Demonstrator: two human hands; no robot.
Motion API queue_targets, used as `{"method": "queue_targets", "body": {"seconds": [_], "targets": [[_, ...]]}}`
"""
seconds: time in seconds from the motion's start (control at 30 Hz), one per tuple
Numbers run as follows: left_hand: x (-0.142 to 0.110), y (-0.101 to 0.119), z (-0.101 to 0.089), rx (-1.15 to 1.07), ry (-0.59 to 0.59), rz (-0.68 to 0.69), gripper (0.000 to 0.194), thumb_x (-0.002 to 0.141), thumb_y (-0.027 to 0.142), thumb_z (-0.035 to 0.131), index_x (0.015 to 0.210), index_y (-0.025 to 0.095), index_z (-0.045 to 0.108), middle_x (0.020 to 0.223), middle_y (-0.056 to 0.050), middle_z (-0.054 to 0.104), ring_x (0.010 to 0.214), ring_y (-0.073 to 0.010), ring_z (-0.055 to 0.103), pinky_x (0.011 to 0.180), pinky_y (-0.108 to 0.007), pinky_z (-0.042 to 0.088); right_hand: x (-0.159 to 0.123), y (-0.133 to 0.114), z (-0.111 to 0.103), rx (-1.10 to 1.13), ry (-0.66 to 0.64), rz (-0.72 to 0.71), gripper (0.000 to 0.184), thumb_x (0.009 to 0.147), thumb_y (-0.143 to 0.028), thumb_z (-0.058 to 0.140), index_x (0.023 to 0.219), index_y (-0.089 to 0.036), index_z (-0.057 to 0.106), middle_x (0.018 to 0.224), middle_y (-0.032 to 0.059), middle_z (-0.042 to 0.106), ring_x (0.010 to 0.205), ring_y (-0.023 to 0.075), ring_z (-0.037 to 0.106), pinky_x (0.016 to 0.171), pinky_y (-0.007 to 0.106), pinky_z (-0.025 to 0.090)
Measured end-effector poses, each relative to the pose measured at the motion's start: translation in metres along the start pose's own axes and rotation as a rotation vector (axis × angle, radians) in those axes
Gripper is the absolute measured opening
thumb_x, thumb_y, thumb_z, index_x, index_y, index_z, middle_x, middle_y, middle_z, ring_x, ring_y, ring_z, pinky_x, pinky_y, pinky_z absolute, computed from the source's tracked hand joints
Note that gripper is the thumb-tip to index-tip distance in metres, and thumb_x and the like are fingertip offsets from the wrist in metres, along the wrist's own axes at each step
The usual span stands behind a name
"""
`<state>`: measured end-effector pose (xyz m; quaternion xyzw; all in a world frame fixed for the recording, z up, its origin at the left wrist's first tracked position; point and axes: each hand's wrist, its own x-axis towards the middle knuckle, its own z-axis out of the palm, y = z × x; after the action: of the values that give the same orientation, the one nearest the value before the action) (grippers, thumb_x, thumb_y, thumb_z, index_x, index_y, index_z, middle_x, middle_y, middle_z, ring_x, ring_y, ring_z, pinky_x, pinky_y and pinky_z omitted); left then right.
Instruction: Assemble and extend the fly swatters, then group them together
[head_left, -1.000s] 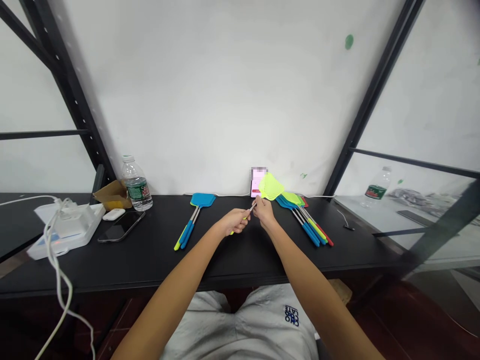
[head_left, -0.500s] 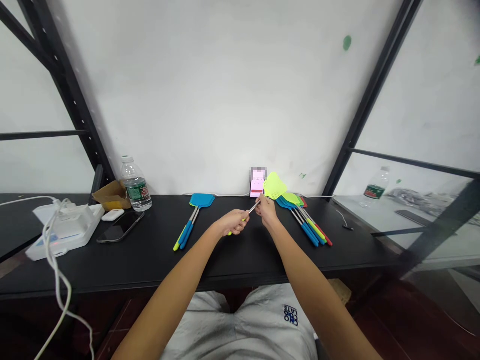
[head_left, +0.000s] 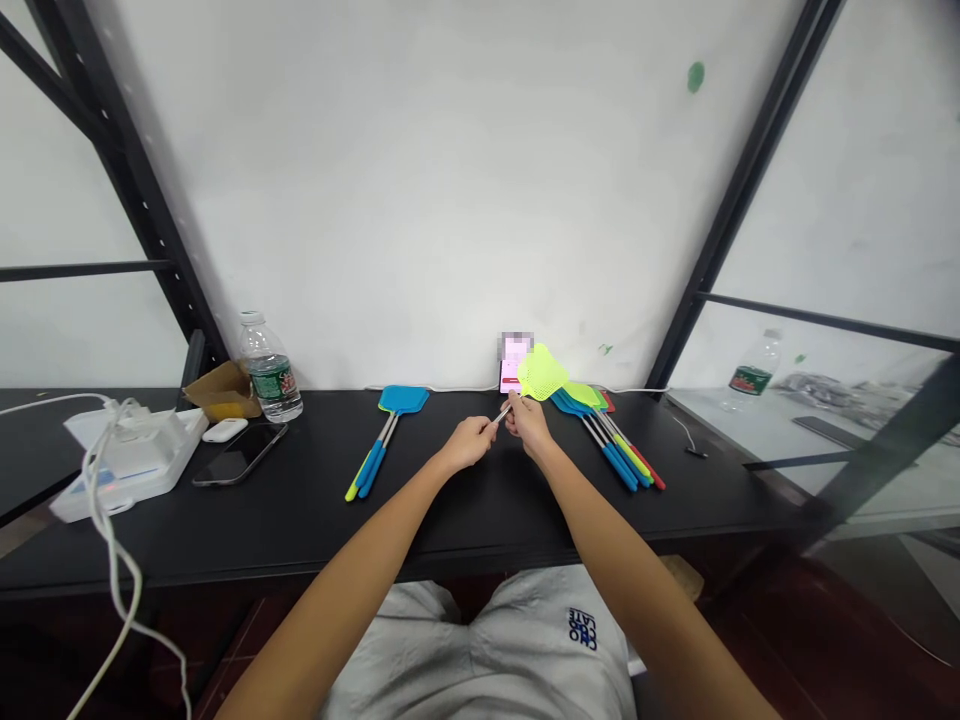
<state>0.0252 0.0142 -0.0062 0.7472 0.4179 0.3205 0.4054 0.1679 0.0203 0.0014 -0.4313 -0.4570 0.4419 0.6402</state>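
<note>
Swatter [head_left: 540, 376] is gripped by my left hand [head_left: 471, 440] low and my right hand [head_left: 528, 422] just below its head [head_left: 546, 368], which could topple the phone [head_left: 509, 364] beyond if I push forward.

Workshop or storeroom corner, can't tell which from where I stand: long black bench [head_left: 480, 525], perforated black rack post [head_left: 140, 200], green-spotted white wall [head_left: 420, 200], white power strip [head_left: 154, 487] trailing cables [head_left: 106, 525], dark red floor [head_left: 832, 640].
</note>
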Motion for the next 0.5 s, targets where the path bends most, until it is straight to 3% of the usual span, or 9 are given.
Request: {"method": "queue_targets", "body": {"seconds": [0.13,0.27,0.4,0.5], "targets": [[0.001,0.001,0.003,-0.177,-0.035,-0.051,0.033,0.09,0.05,0.043,0.078,0.019,0.047,0.053,0.008,0.042,0.035,-0.0049,0.034,0.037,-0.018,0.026,-0.001,0.003,0.0,-0.065,-0.079,0.018,0.043,0.077,-0.058,0.062,0.068,-0.016,0.055,0.044,-0.0049,0.042,0.035,0.0062,0.036,0.034,0.018,0.02],[-0.001,0.005,0.002,-0.171,-0.007,0.058,0.044,0.089,0.057,0.041,0.076,0.017,0.052,0.059,0.001,0.056,0.044,-0.0094,0.051,0.045,-0.022,0.04,-0.002,0.002,0.002,-0.148,-0.171,0.025,0.045,0.079,-0.059,0.06,0.065,-0.016,0.053,0.045,-0.0029,0.045,0.036,0.0071,0.039,0.034,0.018,0.023],[-0.004,0.01,-0.006,-0.036,0.158,0.143,0.047,0.091,0.056,0.039,0.076,0.016,0.057,0.069,-0.004,0.065,0.06,-0.0134,0.06,0.058,-0.025,0.044,-0.003,-0.009,-0.004,-0.102,-0.083,0.004,0.044,0.082,-0.058,0.057,0.065,-0.018,0.049,0.042,-0.0064,0.035,0.035,0.0067,0.034,0.034,0.019,0.022],[-0.005,0.008,-0.013,0.187,0.314,0.19,0.04,0.093,0.048,0.038,0.075,0.017,0.057,0.069,-0.003,0.065,0.065,-0.0143,0.06,0.062,-0.025,0.041,-0.002,-0.023,-0.024,-0.169,-0.01,0.034,0.042,0.085,-0.056,0.053,0.066,-0.019,0.047,0.043,-0.0072,0.032,0.035,0.0062,0.031,0.034,0.018,0.019]]}}
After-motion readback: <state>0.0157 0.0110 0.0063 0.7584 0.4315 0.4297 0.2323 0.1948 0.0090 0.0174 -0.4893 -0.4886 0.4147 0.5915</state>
